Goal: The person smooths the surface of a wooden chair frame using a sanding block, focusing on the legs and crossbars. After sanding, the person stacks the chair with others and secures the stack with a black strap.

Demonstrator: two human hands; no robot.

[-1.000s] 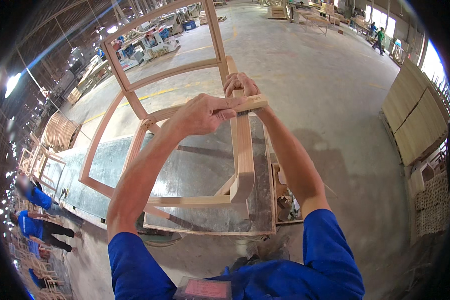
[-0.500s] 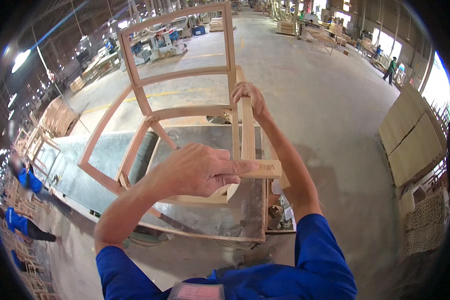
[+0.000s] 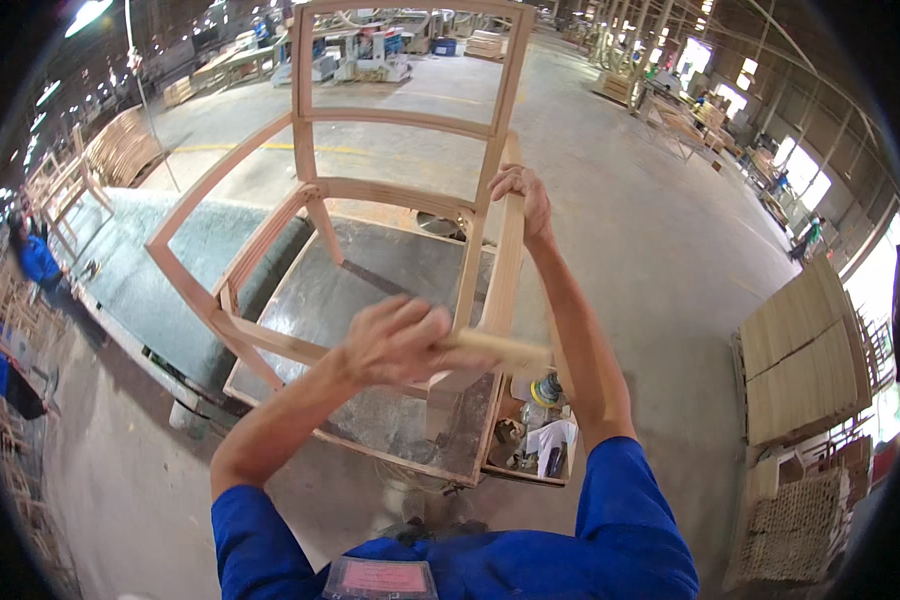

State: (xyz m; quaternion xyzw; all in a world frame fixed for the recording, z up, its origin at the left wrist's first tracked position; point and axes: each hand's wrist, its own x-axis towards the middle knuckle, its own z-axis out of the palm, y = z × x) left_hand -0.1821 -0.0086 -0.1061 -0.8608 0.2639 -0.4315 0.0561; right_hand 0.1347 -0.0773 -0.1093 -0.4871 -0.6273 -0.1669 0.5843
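Observation:
An unfinished wooden chair frame (image 3: 400, 123), with open back and seat, stands upright on a board-topped bench. My right hand (image 3: 525, 200) is closed over the far end of its right armrest (image 3: 508, 275), close to the back post. Smeared by motion, my left hand (image 3: 398, 340) grips a flat tan block (image 3: 510, 349) that looks like a sanding block. The block lies across the near end of that armrest, where the front leg meets it. Its underside is hidden.
Beside the bench top (image 3: 370, 290) is an open tray (image 3: 545, 455) of small items. A teal-covered surface (image 3: 205, 235) adjoins on the left. Stacked boards (image 3: 805, 350) stand at right. A person in blue (image 3: 40, 262) is at far left, near other chair frames (image 3: 60, 190).
My left hand has shifted left and slightly nearer with the tan block, relative to the armrest. My right hand keeps its grip. The whole view has shifted a little.

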